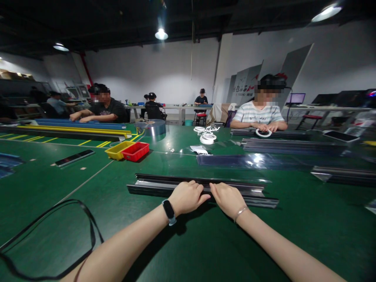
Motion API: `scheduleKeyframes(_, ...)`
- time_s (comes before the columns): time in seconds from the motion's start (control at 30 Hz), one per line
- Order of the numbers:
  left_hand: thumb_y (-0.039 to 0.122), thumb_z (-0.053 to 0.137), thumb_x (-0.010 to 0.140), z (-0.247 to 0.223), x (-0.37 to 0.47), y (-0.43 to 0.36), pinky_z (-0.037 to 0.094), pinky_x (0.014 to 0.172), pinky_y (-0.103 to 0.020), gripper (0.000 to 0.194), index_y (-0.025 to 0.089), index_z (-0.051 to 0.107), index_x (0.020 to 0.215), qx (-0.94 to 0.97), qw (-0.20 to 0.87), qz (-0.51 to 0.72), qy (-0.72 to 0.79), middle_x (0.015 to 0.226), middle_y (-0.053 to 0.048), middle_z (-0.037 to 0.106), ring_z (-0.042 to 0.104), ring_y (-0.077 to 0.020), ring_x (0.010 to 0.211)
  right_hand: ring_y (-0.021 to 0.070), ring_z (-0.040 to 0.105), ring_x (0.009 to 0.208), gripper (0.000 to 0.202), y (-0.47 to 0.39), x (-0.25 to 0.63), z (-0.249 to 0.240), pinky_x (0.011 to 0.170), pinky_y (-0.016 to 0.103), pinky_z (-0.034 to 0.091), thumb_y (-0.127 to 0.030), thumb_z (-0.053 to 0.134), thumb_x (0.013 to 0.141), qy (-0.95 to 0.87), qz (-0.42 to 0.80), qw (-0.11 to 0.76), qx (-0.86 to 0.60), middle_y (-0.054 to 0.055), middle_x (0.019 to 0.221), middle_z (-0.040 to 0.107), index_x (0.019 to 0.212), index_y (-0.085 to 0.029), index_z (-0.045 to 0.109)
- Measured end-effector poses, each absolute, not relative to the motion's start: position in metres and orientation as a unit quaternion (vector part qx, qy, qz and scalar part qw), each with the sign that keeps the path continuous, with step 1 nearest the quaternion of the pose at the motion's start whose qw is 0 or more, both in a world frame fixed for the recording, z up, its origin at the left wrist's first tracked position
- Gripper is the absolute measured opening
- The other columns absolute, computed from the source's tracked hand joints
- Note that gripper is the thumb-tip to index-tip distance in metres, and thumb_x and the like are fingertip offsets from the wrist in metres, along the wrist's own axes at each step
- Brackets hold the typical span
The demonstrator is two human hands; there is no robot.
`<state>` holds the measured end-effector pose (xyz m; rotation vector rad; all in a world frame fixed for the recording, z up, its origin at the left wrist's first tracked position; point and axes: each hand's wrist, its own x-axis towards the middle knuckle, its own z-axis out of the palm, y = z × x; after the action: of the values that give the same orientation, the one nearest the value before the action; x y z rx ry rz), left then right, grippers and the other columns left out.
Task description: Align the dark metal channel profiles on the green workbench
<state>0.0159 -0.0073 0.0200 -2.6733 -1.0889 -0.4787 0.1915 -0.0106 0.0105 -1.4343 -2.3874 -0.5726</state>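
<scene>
Black cord [93, 234] loops toward the near left corner of the green table [308, 227]. Right of it, the left hand [188, 197] and right hand [228, 197] are closed over the middle of a dark channel profile [155, 190], thumbs near each other. The profile lies on the table's near half, roughly along the far edge. Toward that edge are touching yellow [116, 150] and red trays [135, 152] and white rings [208, 138].

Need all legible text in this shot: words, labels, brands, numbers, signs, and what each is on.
Striped T-shirt, right: starts "E", rest too blurred.
Grey display panel: black and red lettering, too blurred to quote.
Monitor: too small to read.
Black channel profile, fitness band: no readable text.
</scene>
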Motion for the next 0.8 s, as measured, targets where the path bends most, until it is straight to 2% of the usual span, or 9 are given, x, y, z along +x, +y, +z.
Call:
scheduleKeyframes(0.43, 0.046, 0.020, 0.087, 0.022, 0.020, -0.006, 0.042, 0.069, -0.031, 0.053, 0.014, 0.060, 0.070, -0.893, 0.099, -0.171, -0.404, 0.069, -0.008, 0.062, 0.057, -0.0185, 0.074, 0.0112, 0.052, 0.058, 0.037, -0.012, 0.192, 0.013, 0.049, 0.023, 0.023, -0.027, 0.026, 0.088, -0.825, -0.211, 0.127, -0.509, 0.003, 0.061, 0.059, 0.072, -0.016, 0.057)
scheduleKeyframes(0.6, 0.047, 0.018, 0.087, 0.025, 0.017, -0.010, 0.041, 0.066, -0.031, 0.059, 0.013, 0.062, 0.065, -0.882, 0.103, -0.173, -0.426, 0.066, -0.010, 0.062, 0.058, -0.0188, 0.069, 0.0124, 0.054, 0.061, 0.038, -0.017, 0.201, 0.014, 0.049, 0.023, 0.022, -0.027, 0.023, 0.089, -0.820, -0.220, 0.120, -0.515, 0.003, 0.062, 0.059, 0.078, -0.017, 0.058)
scheduleKeyframes(0.8, 0.046, 0.018, 0.087, 0.023, 0.018, -0.012, 0.040, 0.064, -0.030, 0.056, 0.014, 0.059, 0.065, -0.881, 0.116, -0.173, -0.424, 0.065, -0.009, 0.062, 0.058, -0.0189, 0.070, 0.0122, 0.053, 0.059, 0.041, -0.017, 0.197, 0.013, 0.049, 0.024, 0.022, -0.028, 0.022, 0.089, -0.814, -0.208, 0.121, -0.528, 0.003, 0.061, 0.059, 0.074, -0.017, 0.058)
